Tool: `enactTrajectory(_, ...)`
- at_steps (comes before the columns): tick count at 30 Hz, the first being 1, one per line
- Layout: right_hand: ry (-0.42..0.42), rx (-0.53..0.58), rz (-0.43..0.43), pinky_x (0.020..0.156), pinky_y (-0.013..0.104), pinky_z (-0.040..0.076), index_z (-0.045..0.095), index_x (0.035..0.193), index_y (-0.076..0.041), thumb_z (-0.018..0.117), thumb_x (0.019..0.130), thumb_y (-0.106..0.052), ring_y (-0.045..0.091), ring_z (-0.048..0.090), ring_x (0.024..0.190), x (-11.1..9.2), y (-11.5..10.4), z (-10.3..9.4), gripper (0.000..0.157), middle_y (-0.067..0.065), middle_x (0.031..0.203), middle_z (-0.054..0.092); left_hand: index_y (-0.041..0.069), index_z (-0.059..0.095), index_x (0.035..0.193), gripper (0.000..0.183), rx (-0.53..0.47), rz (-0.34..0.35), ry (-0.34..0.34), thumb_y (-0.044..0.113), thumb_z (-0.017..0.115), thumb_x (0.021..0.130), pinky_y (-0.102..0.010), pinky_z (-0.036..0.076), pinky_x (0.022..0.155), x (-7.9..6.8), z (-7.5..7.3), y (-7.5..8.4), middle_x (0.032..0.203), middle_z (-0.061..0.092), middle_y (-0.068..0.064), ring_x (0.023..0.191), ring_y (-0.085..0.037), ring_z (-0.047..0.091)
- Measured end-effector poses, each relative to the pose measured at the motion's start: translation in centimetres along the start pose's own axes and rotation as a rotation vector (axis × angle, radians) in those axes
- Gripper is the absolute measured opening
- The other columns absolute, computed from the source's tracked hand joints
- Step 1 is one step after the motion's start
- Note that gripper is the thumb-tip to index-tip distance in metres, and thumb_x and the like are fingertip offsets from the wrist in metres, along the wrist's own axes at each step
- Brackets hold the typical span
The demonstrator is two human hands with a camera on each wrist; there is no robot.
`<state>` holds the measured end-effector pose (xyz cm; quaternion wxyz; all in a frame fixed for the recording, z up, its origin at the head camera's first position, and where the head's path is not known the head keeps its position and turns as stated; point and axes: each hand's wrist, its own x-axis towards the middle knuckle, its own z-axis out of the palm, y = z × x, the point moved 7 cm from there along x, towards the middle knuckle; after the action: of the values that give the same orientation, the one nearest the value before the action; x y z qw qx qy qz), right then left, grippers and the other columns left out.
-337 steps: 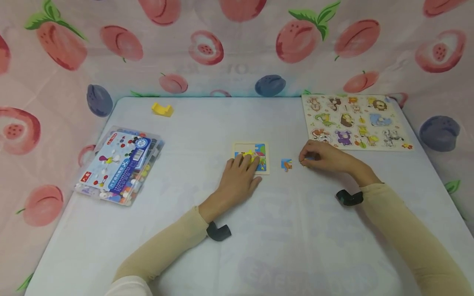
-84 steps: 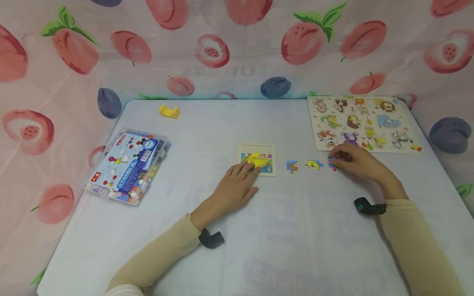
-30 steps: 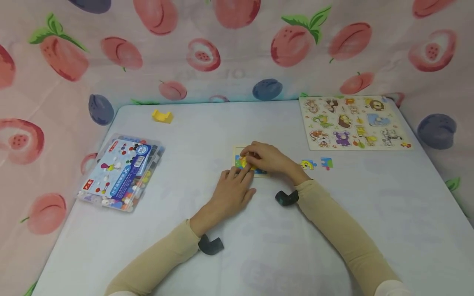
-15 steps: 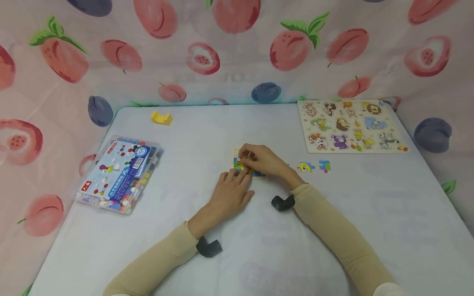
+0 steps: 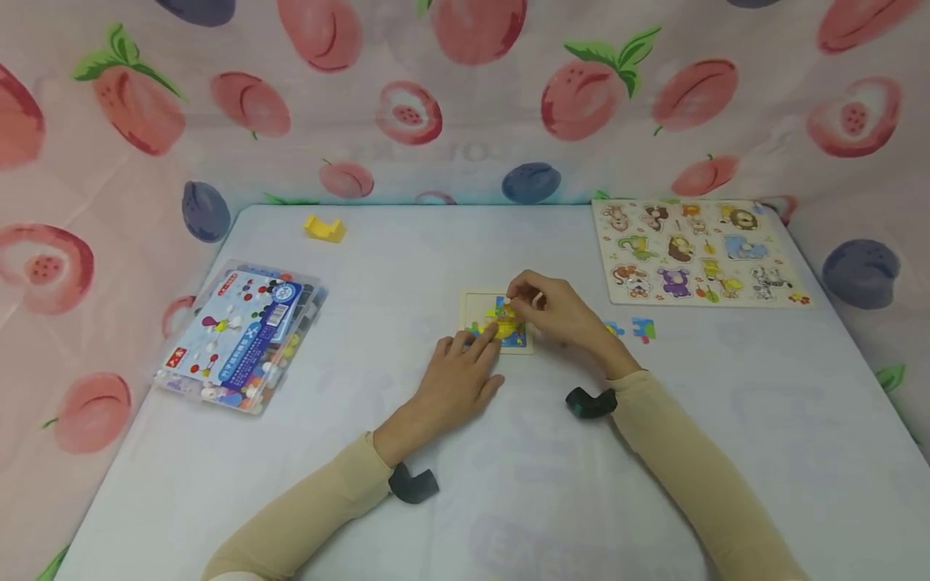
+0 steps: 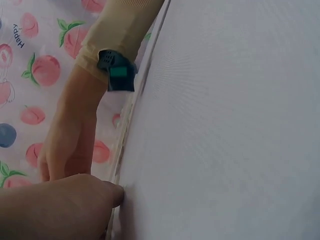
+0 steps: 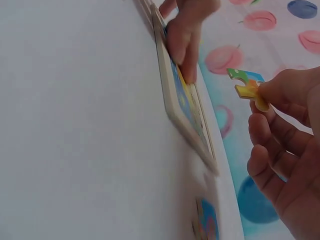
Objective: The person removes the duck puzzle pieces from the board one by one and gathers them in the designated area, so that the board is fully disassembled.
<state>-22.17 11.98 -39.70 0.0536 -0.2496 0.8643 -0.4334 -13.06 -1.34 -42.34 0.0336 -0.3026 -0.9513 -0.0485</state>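
A small square puzzle tray with a pale wooden rim lies mid-table, partly filled with blue, yellow and green pieces. My left hand rests at its near left corner, fingers extended over the pieces. Above the tray's right side, my right hand pinches a puzzle piece between thumb and fingertips; it is green, blue and yellow, raised off the tray in the right wrist view. On the table to the right lie a blue-green puzzle piece and a yellow-blue one, partly hidden by the right hand.
An animal puzzle board lies at the back right. At left is a clear plastic case of coloured parts, with a yellow block behind it. Dark curved mounts sit at both wrists; a peach-print cloth hangs behind the table.
Earlier, the right hand set a blue piece at the right end of the loose row, then reached over the tray. It has since drawn back slightly right with a piece. The left hand stays at the tray.
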Motion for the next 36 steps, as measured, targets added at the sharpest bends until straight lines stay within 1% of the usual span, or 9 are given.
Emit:
enactTrajectory(3, 0.004, -0.016, 0.028, 0.073, 0.029, 0.045, 0.059, 0.099, -0.015, 0.059, 0.093, -0.021, 0.014, 0.054, 0.082, -1.2, 0.6, -1.0, 0.009, 0.001, 0.089, 0.061, 0.013, 0.043, 0.138, 0.052, -0.002, -0.004, -0.004, 0.044, 0.043, 0.097, -0.042, 0.035, 0.098, 0.0, 0.0, 0.0, 0.153, 0.032, -0.005, 0.123, -0.024, 0.041)
enactTrajectory(7, -0.018, -0.051, 0.063, 0.073, 0.026, 0.045, 0.06, 0.1, -0.016, 0.061, 0.092, -0.022, 0.013, 0.054, 0.082, -2.8, 1.5, -2.0, 0.01, 0.0, 0.089, 0.062, 0.012, 0.043, 0.139, 0.052, -0.006, -0.007, -0.012, 0.043, 0.043, 0.097, -0.043, 0.035, 0.099, 0.1, 0.0, 0.0, 0.154, 0.032, -0.005, 0.123, -0.025, 0.041)
enactTrajectory(11, -0.048, -0.081, 0.087, 0.072, 0.025, 0.045, 0.06, 0.099, -0.018, 0.062, 0.092, -0.026, 0.013, 0.053, 0.081, -4.1, 2.0, -2.5, 0.011, -0.002, 0.088, 0.062, 0.012, 0.042, 0.141, 0.054, -0.003, -0.012, -0.016, 0.044, 0.043, 0.097, -0.043, 0.034, 0.1, 0.1, -0.1, -0.1, 0.154, 0.031, -0.005, 0.124, -0.024, 0.04)
enactTrajectory(16, -0.096, -0.092, 0.111, 0.069, 0.024, 0.044, 0.061, 0.099, -0.019, 0.064, 0.091, -0.025, 0.014, 0.053, 0.08, -5.7, 2.4, -2.7, 0.011, -0.003, 0.086, 0.062, 0.011, 0.043, 0.141, 0.054, -0.014, -0.009, -0.004, 0.043, 0.044, 0.097, -0.044, 0.035, 0.1, 0.0, -0.2, -0.1, 0.153, 0.032, -0.006, 0.124, -0.025, 0.04)
enactTrajectory(20, -0.141, -0.103, 0.114, 0.07, 0.022, 0.045, 0.062, 0.1, -0.019, 0.064, 0.09, -0.023, 0.013, 0.054, 0.081, -7.0, 2.7, -2.5, 0.01, -0.004, 0.088, 0.063, 0.011, 0.042, 0.141, 0.054, -0.02, -0.004, -0.006, 0.042, 0.044, 0.097, -0.044, 0.035, 0.099, 0.0, -0.1, 0.0, 0.153, 0.032, -0.006, 0.124, -0.025, 0.041)
enactTrajectory(26, -0.181, -0.084, 0.073, 0.07, 0.022, 0.046, 0.063, 0.099, -0.018, 0.064, 0.091, -0.022, 0.011, 0.055, 0.079, -8.6, 2.6, -2.4, 0.01, -0.005, 0.087, 0.063, 0.012, 0.041, 0.141, 0.053, -0.017, -0.007, -0.02, 0.043, 0.043, 0.097, -0.044, 0.034, 0.099, 0.1, 0.1, 0.0, 0.154, 0.031, -0.006, 0.125, -0.026, 0.039)
enactTrajectory(29, -0.189, -0.108, 0.063, 0.069, 0.022, 0.046, 0.062, 0.098, -0.019, 0.064, 0.09, -0.021, 0.009, 0.054, 0.077, -8.9, 2.7, -2.4, 0.009, -0.007, 0.085, 0.063, 0.013, 0.037, 0.144, 0.055, -0.024, -0.01, -0.023, 0.042, 0.043, 0.097, -0.044, 0.034, 0.1, 0.0, 0.2, -0.1, 0.154, 0.031, -0.005, 0.126, -0.026, 0.038)
enactTrajectory(33, -0.188, -0.16, 0.059, 0.069, 0.021, 0.047, 0.062, 0.098, -0.021, 0.065, 0.09, -0.021, 0.008, 0.054, 0.077, -9.2, 3.0, -2.4, 0.009, -0.01, 0.087, 0.062, 0.017, 0.029, 0.149, 0.059, -0.044, -0.008, -0.02, 0.042, 0.043, 0.098, -0.043, 0.033, 0.099, 0.0, 0.3, -0.1, 0.154, 0.031, -0.004, 0.126, -0.025, 0.038)
enactTrajectory(36, -0.178, -0.201, 0.036, 0.07, 0.022, 0.047, 0.062, 0.098, -0.021, 0.066, 0.089, -0.019, 0.007, 0.054, 0.078, -9.2, 3.1, -2.4, 0.011, -0.01, 0.089, 0.061, 0.02, 0.028, 0.15, 0.057, -0.043, -0.006, -0.02, 0.042, 0.041, 0.098, -0.043, 0.032, 0.099, 0.0, 0.5, 0.0, 0.154, 0.03, -0.004, 0.127, -0.024, 0.037)
